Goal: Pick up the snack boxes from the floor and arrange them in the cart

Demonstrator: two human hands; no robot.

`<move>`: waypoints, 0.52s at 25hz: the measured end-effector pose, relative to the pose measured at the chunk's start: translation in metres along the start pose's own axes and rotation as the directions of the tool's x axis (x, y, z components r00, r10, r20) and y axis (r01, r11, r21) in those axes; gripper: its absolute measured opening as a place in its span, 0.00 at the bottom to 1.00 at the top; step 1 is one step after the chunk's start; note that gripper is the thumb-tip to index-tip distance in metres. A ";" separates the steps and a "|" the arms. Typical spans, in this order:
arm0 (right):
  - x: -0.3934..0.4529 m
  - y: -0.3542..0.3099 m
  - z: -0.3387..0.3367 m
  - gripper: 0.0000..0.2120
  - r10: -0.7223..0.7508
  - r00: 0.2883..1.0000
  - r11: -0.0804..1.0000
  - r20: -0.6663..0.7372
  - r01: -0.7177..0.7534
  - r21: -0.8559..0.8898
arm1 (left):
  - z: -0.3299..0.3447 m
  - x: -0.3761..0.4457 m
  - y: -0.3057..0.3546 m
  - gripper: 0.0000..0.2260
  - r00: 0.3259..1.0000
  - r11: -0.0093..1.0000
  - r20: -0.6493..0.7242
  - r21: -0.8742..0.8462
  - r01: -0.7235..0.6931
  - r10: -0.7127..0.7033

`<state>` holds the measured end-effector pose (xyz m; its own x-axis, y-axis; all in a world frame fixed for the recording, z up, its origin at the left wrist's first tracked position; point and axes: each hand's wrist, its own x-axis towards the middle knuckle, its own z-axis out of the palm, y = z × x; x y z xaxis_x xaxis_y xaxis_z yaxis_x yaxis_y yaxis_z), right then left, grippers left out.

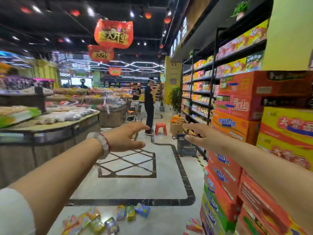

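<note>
Several small colourful snack boxes [118, 216] lie scattered on the tiled floor at the bottom of the view, with one red box [194, 225] apart near the stacked cartons. My left hand [125, 138] and my right hand [201, 138] are stretched forward at chest height, fingers loosely spread, holding nothing. Both hands are far above the boxes. A dark basket cart [186, 146] stands further down the aisle by the shelves, partly hidden behind my right hand.
Tall stacks of orange and yellow cartons [245, 150] line the right side. A produce counter [50, 126] fills the left. Two people [149, 106] stand down the aisle near a red stool [160, 128] and a shopping trolley.
</note>
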<state>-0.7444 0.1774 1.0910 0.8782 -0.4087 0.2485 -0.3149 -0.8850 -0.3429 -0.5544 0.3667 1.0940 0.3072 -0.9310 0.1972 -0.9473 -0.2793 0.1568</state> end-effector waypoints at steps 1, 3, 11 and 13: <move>0.015 0.000 0.009 0.23 -0.028 0.999 0.999 0.017 0.028 0.027 | 0.002 0.001 -0.011 0.27 0.999 0.999 0.014 0.016 0.031 -0.031; 0.047 -0.001 0.029 0.24 -0.073 0.996 0.996 0.041 0.070 0.060 | 0.006 0.007 -0.034 0.27 0.996 0.996 0.030 0.027 0.079 -0.080; 0.171 0.002 0.086 0.25 -0.119 0.987 0.992 0.107 0.122 -0.025 | 0.016 0.072 -0.137 0.28 0.986 0.985 0.064 0.091 0.149 -0.155; 0.202 0.010 0.098 0.25 -0.117 0.986 0.993 0.119 0.119 -0.013 | 0.017 0.096 -0.160 0.28 0.987 0.986 0.068 0.096 0.139 -0.146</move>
<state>-0.5350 0.1081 1.0495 0.9454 -0.2731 0.1776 -0.2126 -0.9303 -0.2989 -0.3753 0.3177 1.0713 0.4354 -0.8939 0.1063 -0.8996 -0.4276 0.0887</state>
